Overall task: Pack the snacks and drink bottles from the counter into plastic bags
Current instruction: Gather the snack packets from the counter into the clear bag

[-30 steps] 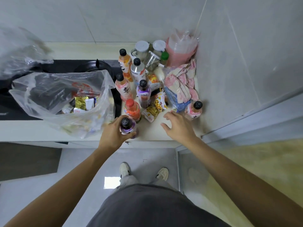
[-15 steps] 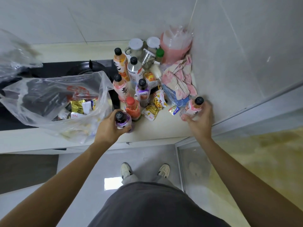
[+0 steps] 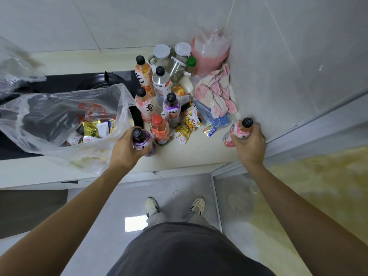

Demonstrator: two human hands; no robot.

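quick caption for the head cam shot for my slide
Left hand grips a purple bottle, right hand a pink bottle, beside a half-filled plastic bag.

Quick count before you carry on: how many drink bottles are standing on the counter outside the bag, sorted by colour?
Orange bottle: 1
Clear bottle: 1
Pink bottles: 2
Purple bottles: 2
Red-capped bottle: 1
Total: 7

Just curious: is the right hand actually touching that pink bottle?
Touching. The head view shows the right hand with fingers curled round the pink bottle.
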